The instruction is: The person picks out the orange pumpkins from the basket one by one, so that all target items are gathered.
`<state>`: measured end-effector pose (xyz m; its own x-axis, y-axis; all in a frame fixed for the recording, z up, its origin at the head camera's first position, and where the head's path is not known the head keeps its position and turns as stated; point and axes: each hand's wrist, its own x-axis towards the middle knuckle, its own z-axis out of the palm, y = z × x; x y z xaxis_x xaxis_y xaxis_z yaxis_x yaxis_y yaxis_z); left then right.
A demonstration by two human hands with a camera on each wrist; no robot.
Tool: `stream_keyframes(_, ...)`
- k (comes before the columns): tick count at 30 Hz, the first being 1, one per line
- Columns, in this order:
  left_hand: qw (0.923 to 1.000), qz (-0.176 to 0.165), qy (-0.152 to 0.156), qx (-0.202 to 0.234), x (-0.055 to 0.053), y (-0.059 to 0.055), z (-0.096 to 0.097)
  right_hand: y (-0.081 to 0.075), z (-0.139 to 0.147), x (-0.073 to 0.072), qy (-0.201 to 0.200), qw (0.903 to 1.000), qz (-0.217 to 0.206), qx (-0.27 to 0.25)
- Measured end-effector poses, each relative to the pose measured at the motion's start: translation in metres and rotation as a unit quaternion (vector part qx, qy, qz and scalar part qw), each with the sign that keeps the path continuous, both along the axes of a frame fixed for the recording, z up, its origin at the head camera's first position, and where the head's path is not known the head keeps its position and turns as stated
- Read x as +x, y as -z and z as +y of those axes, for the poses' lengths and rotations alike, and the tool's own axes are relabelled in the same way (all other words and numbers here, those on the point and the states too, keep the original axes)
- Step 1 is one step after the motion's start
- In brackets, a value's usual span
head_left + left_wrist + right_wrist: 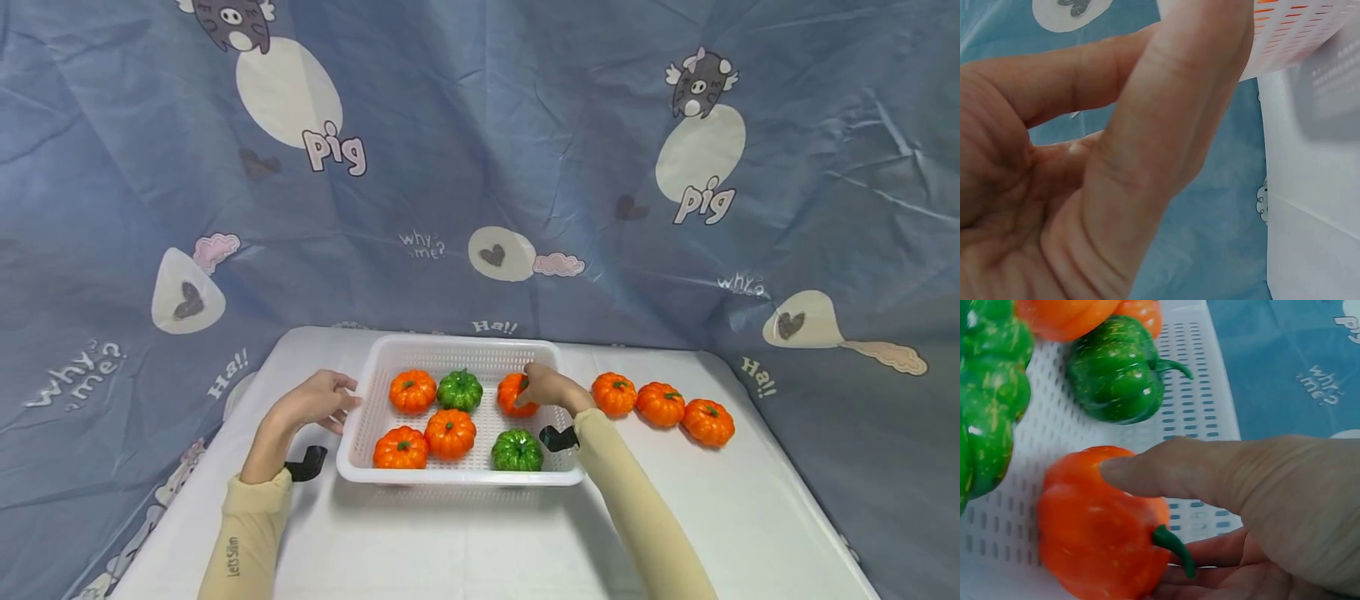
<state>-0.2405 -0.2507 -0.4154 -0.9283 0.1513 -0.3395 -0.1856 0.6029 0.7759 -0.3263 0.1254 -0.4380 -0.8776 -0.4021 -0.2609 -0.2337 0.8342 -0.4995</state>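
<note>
A white perforated plastic basket (457, 477) sits on the table with small orange and green pumpkins inside. At its right side my right hand (553, 388) holds an orange pumpkin (508, 393) with a green stem. The right wrist view shows the thumb on top of this pumpkin (1094, 531) and the other fingers at its far side, partly hidden. My left hand (318, 400) is at the basket's left rim, fingers loosely bent and holding nothing; whether the fingertips touch the rim I cannot tell. A green pumpkin (517, 451) lies near the basket's front right.
Also in the basket are another green pumpkin (460, 391) and orange ones, such as the middle pumpkin (450, 434). Three orange pumpkins, one nearest the basket (613, 394), lie in a row on the white table (750, 517) to the right. A blue patterned cloth (480, 167) hangs behind.
</note>
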Motion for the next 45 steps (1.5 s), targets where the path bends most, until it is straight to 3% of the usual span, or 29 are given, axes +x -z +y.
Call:
stream_keyframes(17, 1.0000, 0.005, -0.001, -0.004, 0.003, -0.003, 0.002, 0.011, -0.007, 0.000, -0.019, 0.9996, 0.008, 0.019)
stream_keyframes(27, 1.0000, 0.006, -0.002, -0.002, 0.002, -0.002, 0.001, 0.011, -0.007, 0.002, -0.018, 0.9996, -0.020, -0.003)
stream_keyframes(33, 1.0000, 0.006, -0.005, -0.005, 0.001, 0.001, 0.002, 0.012, -0.005, 0.006, -0.019, 0.9996, -0.007, -0.019)
stream_keyframes(40, 1.0000, 0.003, -0.001, -0.007, 0.002, -0.001, 0.002, 0.006, 0.000, 0.014, -0.003, 0.9980, 0.005, -0.062)
stream_keyframes(45, 1.0000, 0.002, -0.001, -0.005, 0.001, -0.001, 0.001, -0.007, 0.007, 0.023, 0.001, 0.9967, 0.021, -0.079)
